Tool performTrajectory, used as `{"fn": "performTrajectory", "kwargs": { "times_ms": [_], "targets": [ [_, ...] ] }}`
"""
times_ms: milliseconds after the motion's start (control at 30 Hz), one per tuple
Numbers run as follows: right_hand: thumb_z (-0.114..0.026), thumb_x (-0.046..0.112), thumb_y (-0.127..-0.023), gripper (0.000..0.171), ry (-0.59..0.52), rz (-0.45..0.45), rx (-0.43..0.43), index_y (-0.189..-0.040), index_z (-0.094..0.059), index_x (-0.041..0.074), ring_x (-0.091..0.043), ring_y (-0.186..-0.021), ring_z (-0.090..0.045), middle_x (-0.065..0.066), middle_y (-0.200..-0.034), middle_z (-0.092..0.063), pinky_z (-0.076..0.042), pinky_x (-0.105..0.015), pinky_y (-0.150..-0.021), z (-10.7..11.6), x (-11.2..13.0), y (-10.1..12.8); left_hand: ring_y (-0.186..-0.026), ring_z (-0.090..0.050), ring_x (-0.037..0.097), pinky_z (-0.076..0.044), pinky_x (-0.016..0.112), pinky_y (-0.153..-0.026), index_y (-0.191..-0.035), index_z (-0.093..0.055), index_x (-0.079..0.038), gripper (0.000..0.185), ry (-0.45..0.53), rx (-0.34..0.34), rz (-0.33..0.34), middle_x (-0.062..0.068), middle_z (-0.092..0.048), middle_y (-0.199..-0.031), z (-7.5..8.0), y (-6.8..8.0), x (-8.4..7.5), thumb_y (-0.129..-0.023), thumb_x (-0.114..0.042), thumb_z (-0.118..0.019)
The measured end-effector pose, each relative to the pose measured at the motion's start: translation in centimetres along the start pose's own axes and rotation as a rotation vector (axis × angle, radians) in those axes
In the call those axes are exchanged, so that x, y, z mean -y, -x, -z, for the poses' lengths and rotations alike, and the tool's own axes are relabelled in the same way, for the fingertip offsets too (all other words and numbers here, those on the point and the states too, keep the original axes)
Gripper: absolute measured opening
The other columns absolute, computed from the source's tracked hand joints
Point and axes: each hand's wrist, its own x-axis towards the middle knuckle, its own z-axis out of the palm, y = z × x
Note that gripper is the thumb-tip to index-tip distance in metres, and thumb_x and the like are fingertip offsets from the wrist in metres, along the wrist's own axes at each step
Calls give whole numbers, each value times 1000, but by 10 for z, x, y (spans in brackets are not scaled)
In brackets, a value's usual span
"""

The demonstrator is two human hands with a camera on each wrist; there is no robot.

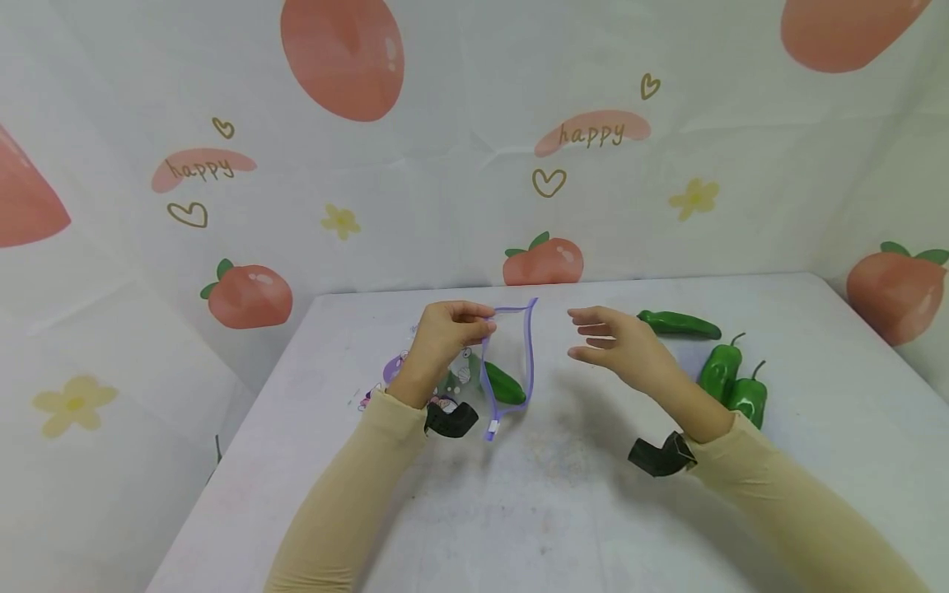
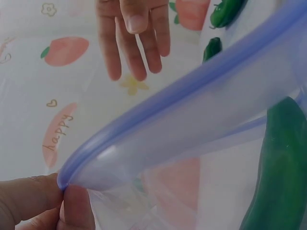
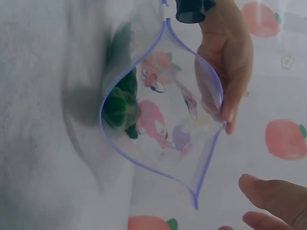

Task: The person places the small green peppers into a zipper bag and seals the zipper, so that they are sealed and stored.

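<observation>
- Head view: clear bag [image 1: 529,352], mouth agape, btwn hands, ≥1 green pepper [image 1: 506,386] inside.
- L hand [image 1: 449,339] pinches bag rim.
- R hand [image 1: 617,343] holds nothing, fingers loose, nr bag.
- 3 loose peppers [image 1: 720,374] beyond R hand.
- Risk: one-sided pinch cd let mouth sag shut.

a clear plastic zip bag [image 1: 530,346] with a lilac rim and cartoon prints gapes toward the right, its rim's upper edge pinched by the left hand [image 1: 448,329]. inside, low near the mouth, lies a glossy green pepper [image 1: 504,385]. the right hand [image 1: 619,342] hovers apart from the opening.
</observation>
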Motion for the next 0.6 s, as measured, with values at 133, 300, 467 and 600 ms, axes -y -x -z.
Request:
{"fn": "performTrajectory", "kwargs": {
  "times_ms": [133,300,467,600],
  "targets": [
    [-75,17,-85,56,21,-11,-33,-137,-54,8,-36,-120,-58,-15,-136,-57,-52,-45,-94,6,-2,3,-78,-63,14,-57,29,-80,-105,-71,2,21,-3,4,-7,7,-66,-89,0,0,0,-84,-3,-72],
    [-74,19,-87,60,32,-24,-61,-140,-50,9,-37,-120,-57,-17,-135,-57,-51,-46,-95,15,-5,10,-78,-64,14,-57,30,-81,-105,-71,2,21,4,4,-2,7,-65,-88,1,0,0,-85,-3,-72],
    [-72,24,-88,62,5,-56,-83,-143,-46,10,-37,-124,-55,-18,-138,-54,-49,-45,-97,24,-7,17,-79,-64,14,-57,30,-82,-105,-71,3,21,15,9,-1,8,-64,-88,1,0,1,-85,-2,-71],
    [-70,27,-90,64,-2,-69,-104,-145,-43,10,-37,-125,-54,-18,-140,-52,-48,-43,-97,31,-12,23,-79,-64,14,-57,29,-81,-105,-71,3,21,19,8,-4,8,-65,-88,1,1,0,-85,-2,-71]
  ]
}}
